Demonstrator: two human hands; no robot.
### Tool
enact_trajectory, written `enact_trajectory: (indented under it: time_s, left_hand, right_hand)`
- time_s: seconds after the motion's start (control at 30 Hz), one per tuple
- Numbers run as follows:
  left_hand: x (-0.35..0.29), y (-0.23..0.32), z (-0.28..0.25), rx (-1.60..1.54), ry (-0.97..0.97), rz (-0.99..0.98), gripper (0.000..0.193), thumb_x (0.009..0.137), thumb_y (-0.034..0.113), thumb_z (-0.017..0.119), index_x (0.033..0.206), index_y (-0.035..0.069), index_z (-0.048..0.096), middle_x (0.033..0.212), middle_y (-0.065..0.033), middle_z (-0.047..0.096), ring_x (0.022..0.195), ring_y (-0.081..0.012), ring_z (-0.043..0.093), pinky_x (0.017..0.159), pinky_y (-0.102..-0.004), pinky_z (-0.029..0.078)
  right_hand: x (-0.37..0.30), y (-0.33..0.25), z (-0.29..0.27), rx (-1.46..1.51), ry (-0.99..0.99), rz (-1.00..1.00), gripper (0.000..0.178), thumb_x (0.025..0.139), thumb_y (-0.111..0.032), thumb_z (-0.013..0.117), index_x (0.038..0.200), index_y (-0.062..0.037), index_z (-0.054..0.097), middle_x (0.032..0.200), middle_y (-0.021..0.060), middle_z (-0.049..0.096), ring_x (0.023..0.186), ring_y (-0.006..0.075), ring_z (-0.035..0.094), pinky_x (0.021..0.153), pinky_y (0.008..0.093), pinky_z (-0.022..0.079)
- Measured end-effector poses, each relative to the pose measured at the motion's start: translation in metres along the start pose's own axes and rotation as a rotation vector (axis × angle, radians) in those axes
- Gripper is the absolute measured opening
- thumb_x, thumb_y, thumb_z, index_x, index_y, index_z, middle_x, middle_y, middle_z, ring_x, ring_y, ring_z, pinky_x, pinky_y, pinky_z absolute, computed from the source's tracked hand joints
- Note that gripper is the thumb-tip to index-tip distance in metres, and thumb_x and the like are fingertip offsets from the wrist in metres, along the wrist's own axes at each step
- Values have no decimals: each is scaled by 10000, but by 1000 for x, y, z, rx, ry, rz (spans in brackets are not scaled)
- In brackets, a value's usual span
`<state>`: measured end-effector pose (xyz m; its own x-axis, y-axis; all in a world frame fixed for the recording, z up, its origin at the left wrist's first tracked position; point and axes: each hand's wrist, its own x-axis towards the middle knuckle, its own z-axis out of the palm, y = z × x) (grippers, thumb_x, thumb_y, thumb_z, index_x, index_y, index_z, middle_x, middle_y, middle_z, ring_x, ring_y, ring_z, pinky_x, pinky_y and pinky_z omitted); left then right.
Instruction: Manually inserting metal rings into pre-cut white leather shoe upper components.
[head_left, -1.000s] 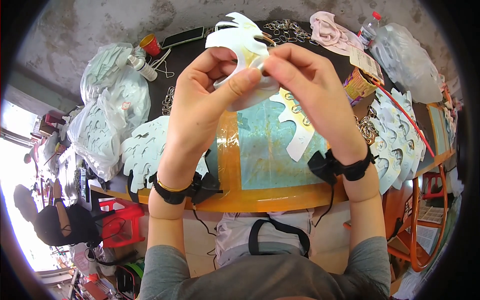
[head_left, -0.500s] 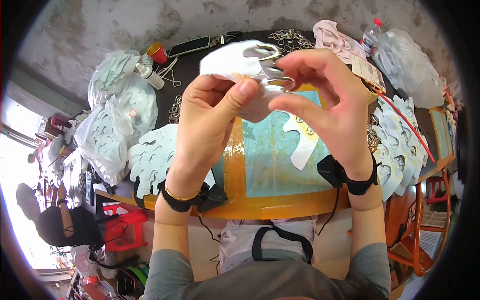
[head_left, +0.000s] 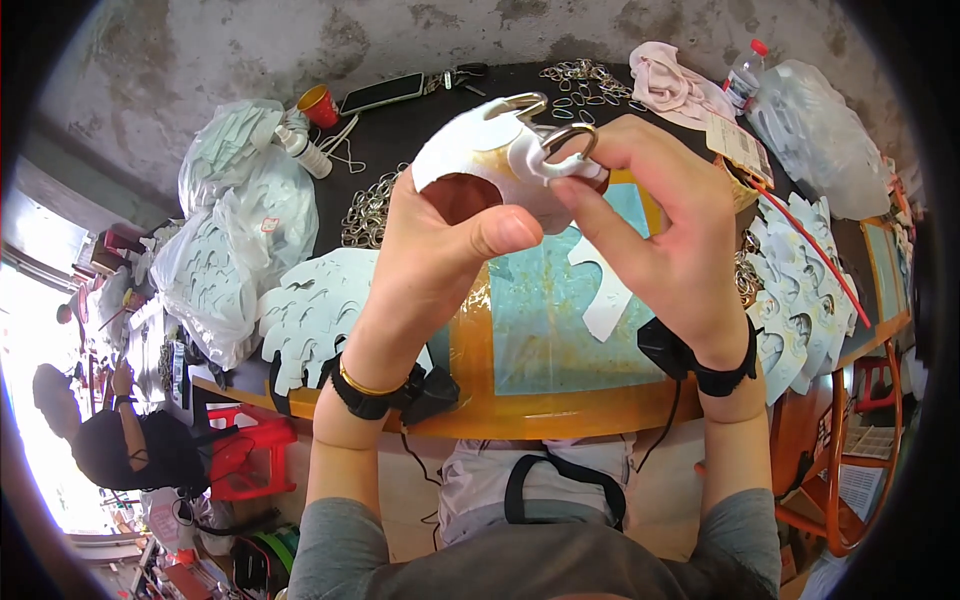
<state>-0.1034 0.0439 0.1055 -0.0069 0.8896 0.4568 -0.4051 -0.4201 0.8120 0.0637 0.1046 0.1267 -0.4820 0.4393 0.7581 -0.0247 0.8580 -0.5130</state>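
Observation:
Both hands are raised above the table around a curved white cut-out piece (head_left: 465, 142), bent into a loop, with a yellowish stain on it. My left hand (head_left: 425, 250) is closed around its left part, the thumb lying along the lower edge. My right hand (head_left: 672, 225) pinches the narrow right end, where a white tab is folded round an oval metal ring (head_left: 573, 140). A second metal ring (head_left: 520, 103) sits at the far edge of the piece. Below, another white piece (head_left: 606, 302) lies on the light-blue mat (head_left: 545, 350); my right hand hides part of it.
Stacks of white cut-outs lie left (head_left: 315, 300) and right (head_left: 800, 300). Metal rings (head_left: 375, 210) are heaped behind my left hand. At the back are a red cup (head_left: 318, 105), a phone (head_left: 383, 92) and a pink cloth (head_left: 668, 85). A red stick (head_left: 820, 255) crosses the right stack.
The white piece has turned and dropped slightly. My right hand, formerly spread beside the rings, now pinches the folded tab. The left thumb has slid off the tab area.

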Motion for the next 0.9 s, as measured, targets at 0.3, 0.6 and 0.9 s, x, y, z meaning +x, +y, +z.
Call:
enact_trajectory:
  time_s: [0.3,0.6,0.9]
  left_hand:
    - [-4,-1,9,40,186,-47,268,884,204,621,1074,33,542,1017,-41,579,969,-150,555,882,-317,417]
    - [-7,9,17,16,221,-84,276,842,84,658,1087,11,554,946,-28,630,850,-80,580,755,-231,455]
    - [-8,1,16,453,363,118,302,802,58,694,1070,-4,572,954,-50,649,829,-80,607,728,-208,477]
  right_hand:
    - [-2,-1,2,376,-43,229,134,803,32,572,933,60,581,859,51,563,769,100,525,706,225,432]
    - [-3,8,11,268,100,126,79,757,-47,616,778,17,576,692,65,563,610,142,534,587,256,441]
    - [-1,7,11,-33,115,-52,89,747,-36,613,746,15,540,637,55,516,601,119,506,576,253,421]
